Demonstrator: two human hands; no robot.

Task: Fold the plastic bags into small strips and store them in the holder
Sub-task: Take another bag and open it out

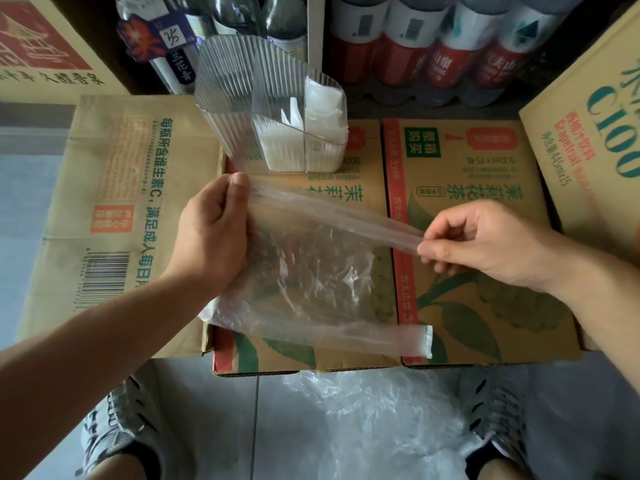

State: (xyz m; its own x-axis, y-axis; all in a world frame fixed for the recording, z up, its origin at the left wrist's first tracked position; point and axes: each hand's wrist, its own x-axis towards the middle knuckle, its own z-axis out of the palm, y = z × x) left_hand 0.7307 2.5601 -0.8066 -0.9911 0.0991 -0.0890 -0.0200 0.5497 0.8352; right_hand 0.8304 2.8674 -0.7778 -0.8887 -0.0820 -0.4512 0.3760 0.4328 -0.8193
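Head-worn view, facing steeply down (wide-angle), close over cardboard boxes (467, 237)

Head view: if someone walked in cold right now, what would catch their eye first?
First, the clear plastic bag stretched over the cardboard boxes at centre, its folded top edge pinched by the left hand and the right hand. Behind it stands the ribbed transparent holder, with white folded bags inside. A heap of crumpled bags lies on the floor at the bottom of the view.
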